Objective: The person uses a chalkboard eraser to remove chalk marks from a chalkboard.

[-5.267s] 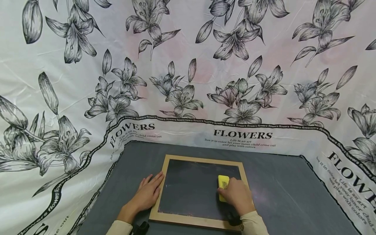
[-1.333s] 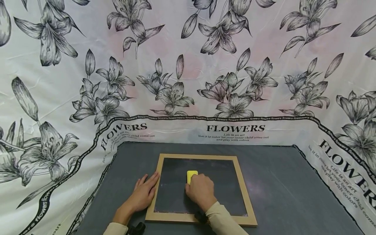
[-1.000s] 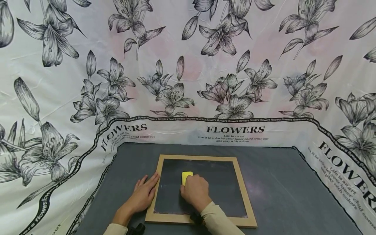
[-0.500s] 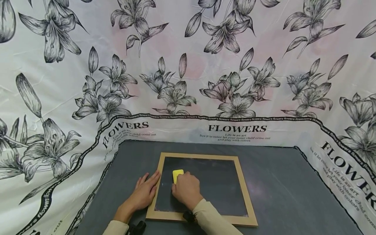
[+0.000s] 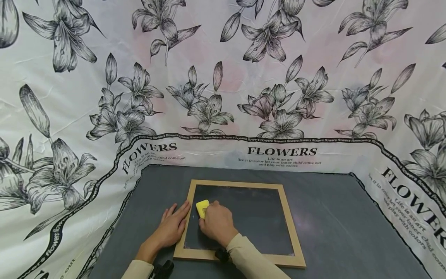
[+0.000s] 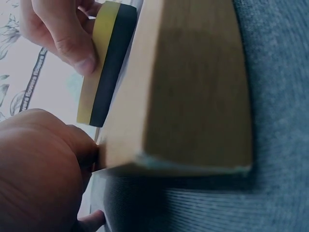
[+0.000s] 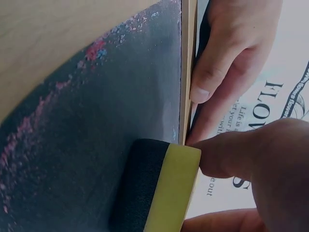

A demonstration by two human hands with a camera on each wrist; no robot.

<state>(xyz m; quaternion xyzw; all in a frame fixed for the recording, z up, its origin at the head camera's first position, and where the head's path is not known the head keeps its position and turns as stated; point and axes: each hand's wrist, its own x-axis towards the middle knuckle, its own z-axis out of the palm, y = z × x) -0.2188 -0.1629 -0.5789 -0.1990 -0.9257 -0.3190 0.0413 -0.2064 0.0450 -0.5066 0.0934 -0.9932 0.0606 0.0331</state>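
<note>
A wood-framed chalkboard (image 5: pixel 251 217) lies on the grey table. My right hand (image 5: pixel 218 224) grips a yellow chalkboard eraser (image 5: pixel 202 208) by its sides, near the left part of the board. In the right wrist view the dark felt side of the eraser (image 7: pixel 174 188) faces the black surface, where pink and blue chalk dust (image 7: pixel 94 50) lines the frame's edge. My left hand (image 5: pixel 169 228) rests against the left side of the wooden frame (image 6: pixel 193 92), fingers extended, fingertips on the frame. In the left wrist view the eraser (image 6: pixel 104 63) shows its yellow back and black felt.
A grey cloth-like tabletop (image 5: pixel 334 221) surrounds the board, with a faint pale smudge to its right. Behind and at the sides hangs a white curtain (image 5: pixel 237 77) printed with flowers and lettering. Black wrist-worn devices (image 5: pixel 163 269) sit at both wrists.
My right hand has carried the eraser leftward across the board, from the right side to near the left frame, and it now tilts slightly. My left hand has stayed at the frame.
</note>
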